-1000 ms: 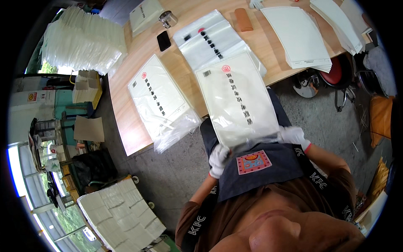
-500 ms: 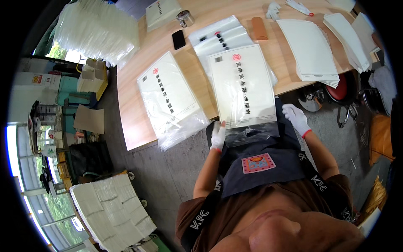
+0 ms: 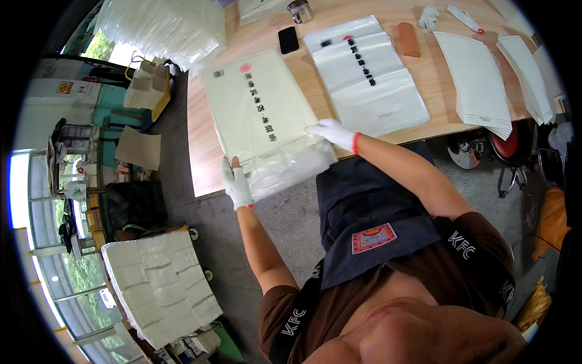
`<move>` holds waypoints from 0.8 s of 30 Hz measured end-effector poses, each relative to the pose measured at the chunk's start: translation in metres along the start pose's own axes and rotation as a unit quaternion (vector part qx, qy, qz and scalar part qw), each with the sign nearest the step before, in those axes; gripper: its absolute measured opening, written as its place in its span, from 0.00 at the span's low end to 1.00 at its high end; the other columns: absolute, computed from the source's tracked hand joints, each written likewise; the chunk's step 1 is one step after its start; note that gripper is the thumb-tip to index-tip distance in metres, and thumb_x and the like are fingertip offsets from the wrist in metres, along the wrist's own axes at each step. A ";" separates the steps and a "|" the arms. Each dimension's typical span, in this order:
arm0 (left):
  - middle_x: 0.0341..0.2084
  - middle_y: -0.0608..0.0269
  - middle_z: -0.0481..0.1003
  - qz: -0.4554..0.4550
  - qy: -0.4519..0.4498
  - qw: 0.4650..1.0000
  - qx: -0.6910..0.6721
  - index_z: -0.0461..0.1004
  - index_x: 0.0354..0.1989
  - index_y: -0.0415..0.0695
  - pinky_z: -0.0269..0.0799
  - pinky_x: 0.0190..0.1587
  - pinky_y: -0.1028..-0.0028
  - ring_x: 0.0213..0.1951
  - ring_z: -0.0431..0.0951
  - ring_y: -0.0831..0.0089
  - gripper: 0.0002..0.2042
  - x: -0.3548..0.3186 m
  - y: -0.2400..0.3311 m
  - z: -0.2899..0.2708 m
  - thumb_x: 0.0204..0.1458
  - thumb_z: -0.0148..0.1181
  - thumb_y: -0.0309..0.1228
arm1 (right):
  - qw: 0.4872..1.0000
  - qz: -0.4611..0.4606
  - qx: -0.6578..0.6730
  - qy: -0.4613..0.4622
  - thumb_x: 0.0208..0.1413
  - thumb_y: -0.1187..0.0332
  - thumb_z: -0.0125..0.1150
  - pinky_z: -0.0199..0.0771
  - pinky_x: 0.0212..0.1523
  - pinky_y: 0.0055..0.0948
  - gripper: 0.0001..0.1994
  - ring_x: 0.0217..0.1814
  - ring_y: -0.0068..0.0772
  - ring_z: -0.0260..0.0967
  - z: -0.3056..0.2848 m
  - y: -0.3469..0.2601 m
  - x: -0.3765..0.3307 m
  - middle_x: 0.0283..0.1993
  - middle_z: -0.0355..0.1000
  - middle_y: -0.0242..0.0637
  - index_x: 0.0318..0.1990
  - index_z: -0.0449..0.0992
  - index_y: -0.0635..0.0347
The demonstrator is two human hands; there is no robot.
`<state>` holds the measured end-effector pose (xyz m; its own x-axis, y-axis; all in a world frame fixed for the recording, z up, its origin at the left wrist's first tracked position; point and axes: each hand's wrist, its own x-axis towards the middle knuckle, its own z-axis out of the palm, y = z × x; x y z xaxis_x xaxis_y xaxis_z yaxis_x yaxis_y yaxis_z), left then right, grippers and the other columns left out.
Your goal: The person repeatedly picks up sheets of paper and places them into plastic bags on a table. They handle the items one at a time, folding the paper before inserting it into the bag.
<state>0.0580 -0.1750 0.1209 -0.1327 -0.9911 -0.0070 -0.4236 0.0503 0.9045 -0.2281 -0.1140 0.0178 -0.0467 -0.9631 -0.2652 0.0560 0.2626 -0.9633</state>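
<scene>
A stack of white printed sheets in a clear plastic bag [image 3: 257, 100] lies at the left of the table, over the pile there. My left hand [image 3: 237, 187], in a white glove, grips its near left edge with the thumb on top. At its near right edge my right hand [image 3: 333, 133], gloved too, has its fingers closed on the bag. The bag's loose crinkled end [image 3: 291, 173] hangs past the table's front edge. To the right lies a pile of clear printed bags [image 3: 367, 79], the upper ones staggered.
Behind stand a black phone [image 3: 288, 40], a metal cup [image 3: 300, 11] and a tall stack of plastic-wrapped packs [image 3: 160, 27]. A brown block [image 3: 409, 40], white sheets [image 3: 473, 79] and spare gloves [image 3: 464, 18] lie right. A loaded cart [image 3: 160, 285] stands on the floor left.
The bagged stack has moved from the middle in front of me to the left pile. Both hands have gone left with it, and the right hand, formerly apart, now holds its edge.
</scene>
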 end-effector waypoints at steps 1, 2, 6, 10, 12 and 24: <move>0.43 0.52 0.75 -0.013 -0.008 0.981 0.193 0.62 0.59 0.41 0.74 0.35 0.66 0.40 0.76 0.64 0.21 0.003 -0.008 0.002 0.60 0.46 0.36 | 0.999 0.031 -0.014 0.003 0.55 0.51 0.58 0.69 0.32 0.27 0.24 0.31 0.25 0.68 0.013 -0.009 0.002 0.33 0.72 0.35 0.40 0.74 0.70; 0.44 0.49 0.74 -0.026 -0.019 0.925 0.380 0.62 0.58 0.41 0.74 0.38 0.62 0.42 0.76 0.58 0.21 0.007 -0.016 0.007 0.59 0.45 0.39 | 0.998 0.062 -0.028 0.008 0.55 0.51 0.57 0.69 0.31 0.28 0.23 0.30 0.27 0.68 0.024 -0.018 0.001 0.33 0.72 0.36 0.39 0.74 0.69; 0.63 0.41 0.53 0.043 -0.040 0.846 0.530 0.53 0.65 0.48 0.64 0.55 0.55 0.60 0.61 0.46 0.29 0.012 -0.090 0.012 0.55 0.43 0.44 | 0.995 0.043 0.068 -0.052 0.56 0.59 0.57 0.67 0.21 0.23 0.15 0.23 0.23 0.68 0.036 0.014 -0.023 0.30 0.73 0.35 0.38 0.72 0.64; 0.63 0.46 0.54 0.075 0.028 0.815 0.573 0.60 0.61 0.46 0.56 0.62 0.57 0.62 0.57 0.46 0.26 0.008 -0.046 0.038 0.52 0.53 0.36 | 0.981 0.125 0.042 -0.142 0.54 0.65 0.57 0.66 0.18 0.21 0.09 0.21 0.19 0.67 0.018 0.030 -0.098 0.27 0.74 0.34 0.37 0.73 0.62; 0.60 0.47 0.60 0.219 0.056 0.853 0.470 0.64 0.57 0.45 0.58 0.61 0.58 0.60 0.60 0.48 0.23 0.000 -0.009 0.082 0.50 0.56 0.32 | 0.980 0.153 0.020 -0.122 0.54 0.65 0.56 0.69 0.21 0.20 0.09 0.23 0.20 0.69 -0.004 0.055 -0.126 0.29 0.75 0.35 0.39 0.75 0.60; 0.36 0.56 0.75 0.317 -0.275 0.852 0.313 0.79 0.31 0.50 0.68 0.46 0.64 0.42 0.73 0.57 0.11 -0.003 0.017 0.360 0.51 0.55 0.43 | 0.988 0.117 0.074 0.076 0.57 0.64 0.55 0.71 0.26 0.22 0.09 0.24 0.20 0.69 -0.083 0.058 -0.194 0.30 0.74 0.33 0.39 0.73 0.60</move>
<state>-0.2717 -0.1271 -0.0176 -0.8398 -0.5412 0.0433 -0.4823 0.7803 0.3982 -0.2989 0.0928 0.0103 -0.1632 -0.8543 -0.4935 0.2273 0.4542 -0.8614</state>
